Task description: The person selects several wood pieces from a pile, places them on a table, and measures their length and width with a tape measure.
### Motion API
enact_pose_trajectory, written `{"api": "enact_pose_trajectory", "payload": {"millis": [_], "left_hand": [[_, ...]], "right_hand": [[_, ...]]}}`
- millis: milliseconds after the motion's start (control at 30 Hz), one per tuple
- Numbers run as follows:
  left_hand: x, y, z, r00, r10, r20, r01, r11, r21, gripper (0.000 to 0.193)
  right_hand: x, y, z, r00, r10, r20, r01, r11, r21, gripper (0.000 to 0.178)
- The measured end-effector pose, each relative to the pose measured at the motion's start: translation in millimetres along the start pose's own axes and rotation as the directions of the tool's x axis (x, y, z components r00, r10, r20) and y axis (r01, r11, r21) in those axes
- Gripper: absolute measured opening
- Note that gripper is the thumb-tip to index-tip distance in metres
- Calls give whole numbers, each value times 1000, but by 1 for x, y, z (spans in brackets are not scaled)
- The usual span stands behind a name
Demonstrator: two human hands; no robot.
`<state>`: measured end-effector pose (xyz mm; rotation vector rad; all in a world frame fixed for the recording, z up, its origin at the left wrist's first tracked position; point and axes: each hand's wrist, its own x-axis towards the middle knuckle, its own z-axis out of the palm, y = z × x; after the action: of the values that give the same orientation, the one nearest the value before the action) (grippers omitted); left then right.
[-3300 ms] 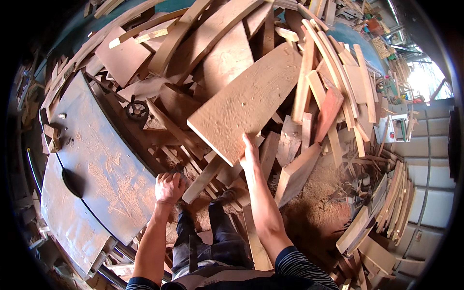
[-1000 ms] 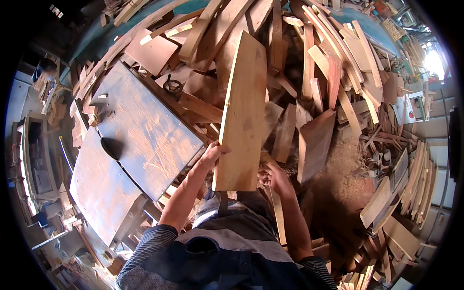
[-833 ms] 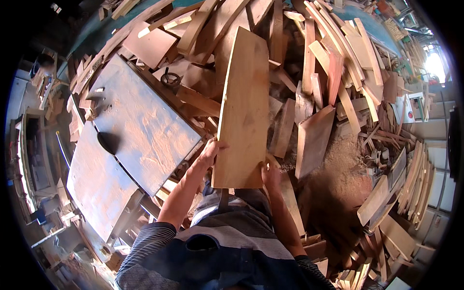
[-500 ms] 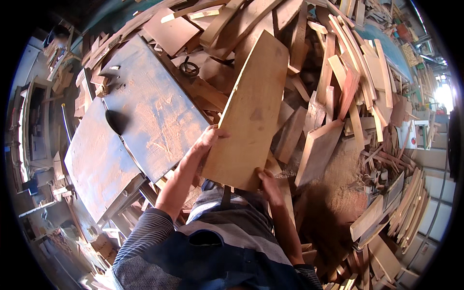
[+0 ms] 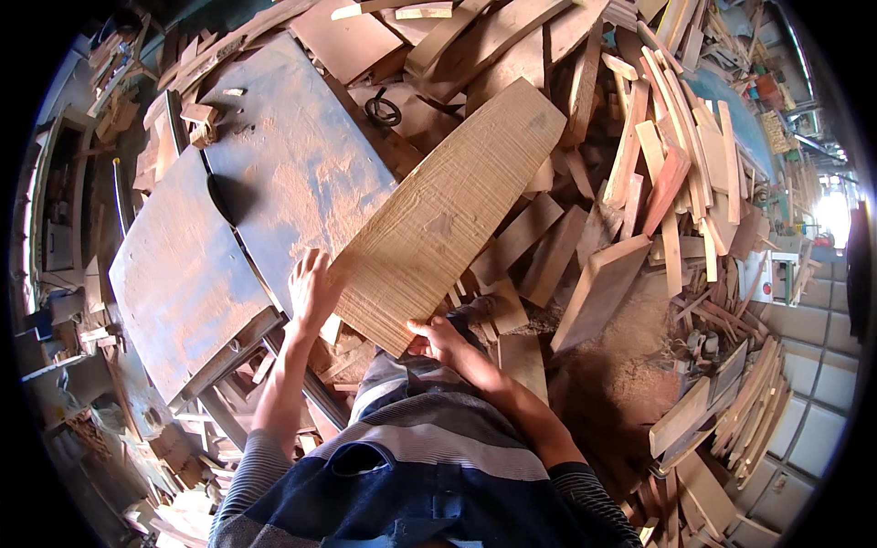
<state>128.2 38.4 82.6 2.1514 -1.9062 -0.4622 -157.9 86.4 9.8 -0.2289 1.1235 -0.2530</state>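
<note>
A long wooden board (image 5: 448, 219) with a rough, ridged upper face slants up to the right in front of me, its far end narrowing. My right hand (image 5: 441, 342) grips its near end, thumb on top and the other fingers partly hidden beneath. Beside the board's left edge is my left hand (image 5: 312, 285), fingers raised and slightly bent, not wrapped round the wood. Whether it touches the edge I cannot tell. To the left lies a flat metal machine table (image 5: 292, 151) strewn with sawdust, with a dark slot between it and a second metal plate (image 5: 183, 274).
Loose boards and offcuts (image 5: 548, 256) are heaped beyond and right of the board. A dark handwheel (image 5: 382, 108) shows behind the machine table. Sawdust (image 5: 612, 338) covers the ground at right, near stacked planks (image 5: 754, 411). Small wood blocks (image 5: 199, 123) sit at the table's far left edge.
The board has been turned over, from its smooth face to a rough one, and now leans further right. My left hand has come off its edge; my right hand has moved left.
</note>
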Motion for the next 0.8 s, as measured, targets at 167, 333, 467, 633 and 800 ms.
{"api": "enact_pose_trajectory", "payload": {"millis": [167, 333, 467, 633, 800], "left_hand": [[-103, -10, 60, 814, -565, -132, 374, 685, -625, 60], [-118, 41, 54, 706, -258, 660, 536, -414, -735, 47], [-114, 47, 86, 726, -337, 599, 447, -431, -784, 46], [-108, 44, 86, 705, -443, 554, 390, -411, -824, 39], [-122, 2, 31, 661, -535, 526, 362, -386, -848, 34]], "right_hand": [[-4, -7, 1, 1000, 2, 5, -2, 998, -70, 37], [-8, -7, 9, 995, -30, -95, 20, 995, -101, 40], [-11, -7, 21, 997, -7, -74, -7, 983, -186, 35], [-23, -22, 31, 999, -32, -22, 28, 985, -170, 38], [2, -41, 24, 971, -219, -102, 232, 962, 145, 30]]}}
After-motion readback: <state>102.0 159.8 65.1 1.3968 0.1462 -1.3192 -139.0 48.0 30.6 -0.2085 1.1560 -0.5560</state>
